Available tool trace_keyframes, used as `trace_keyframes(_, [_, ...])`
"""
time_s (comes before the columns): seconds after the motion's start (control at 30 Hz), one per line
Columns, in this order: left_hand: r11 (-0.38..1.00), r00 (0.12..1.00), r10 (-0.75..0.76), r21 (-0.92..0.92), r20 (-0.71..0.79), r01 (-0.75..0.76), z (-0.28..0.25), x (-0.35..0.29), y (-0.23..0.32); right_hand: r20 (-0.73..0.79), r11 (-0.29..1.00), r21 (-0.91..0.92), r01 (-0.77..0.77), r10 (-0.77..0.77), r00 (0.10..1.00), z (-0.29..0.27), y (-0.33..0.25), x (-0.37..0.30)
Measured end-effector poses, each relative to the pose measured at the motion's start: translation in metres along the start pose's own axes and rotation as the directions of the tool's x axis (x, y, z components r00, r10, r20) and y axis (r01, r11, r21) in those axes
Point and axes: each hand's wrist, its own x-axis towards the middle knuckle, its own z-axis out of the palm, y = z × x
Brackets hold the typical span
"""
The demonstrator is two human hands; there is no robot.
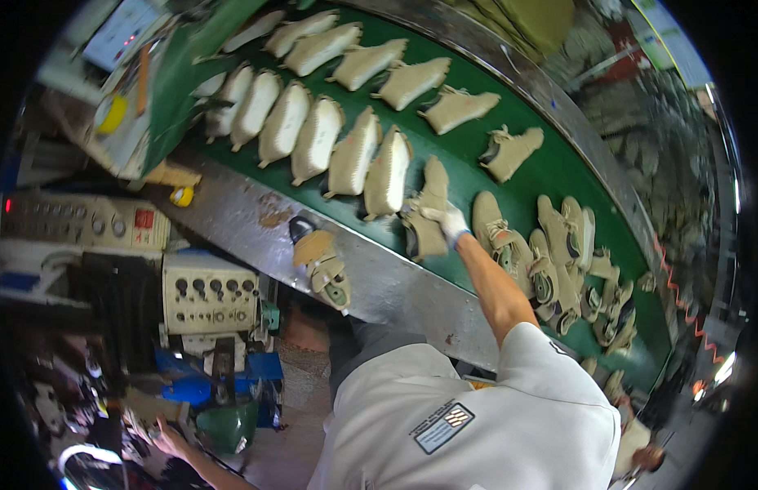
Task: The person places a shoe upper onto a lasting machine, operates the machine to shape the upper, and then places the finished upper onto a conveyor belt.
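Observation:
My right hand (447,221), in a white glove, reaches across to the green belt, its fingers closed on a tan shoe upper (425,237). Another tan piece (434,181) stands just beyond that hand; whether the two are joined I cannot tell. At the lower left, my left hand (163,436) is beside a machine, fingers bent around something tan-brown that is too dim to name. A tan shoe upper with a dark, shiny toe (320,261) lies on the metal ledge (379,282) between my hands.
The green conveyor belt (456,155) carries two rows of lasted tan uppers with pale undersides (314,139), plus several loose shoes (562,233) at the right. Control boxes with knobs (211,298) stand at left. A person (636,445) is at the lower right.

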Motion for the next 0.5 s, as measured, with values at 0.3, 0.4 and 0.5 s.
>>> trace_keyframes(0.3, [0.807,0.939,0.31,-0.481,-0.151,-0.344,0.009,-0.031,-0.006,0.581,0.617,0.421,-0.665,0.38,0.72,0.194,-0.052,-0.2])
trace_keyframes(0.4, [0.959,0.965,0.211,-0.226,0.154,-0.173,-0.049,-0.047,0.002,0.701,0.659,0.228,-0.717,0.4,0.591,0.304,-0.031,-0.232])
trace_keyframes(0.5, [0.799,0.877,0.234,-0.597,0.42,0.073,-0.072,-0.065,-0.008,0.801,0.787,-0.052,-0.615,0.401,0.445,0.406,-0.017,-0.275])
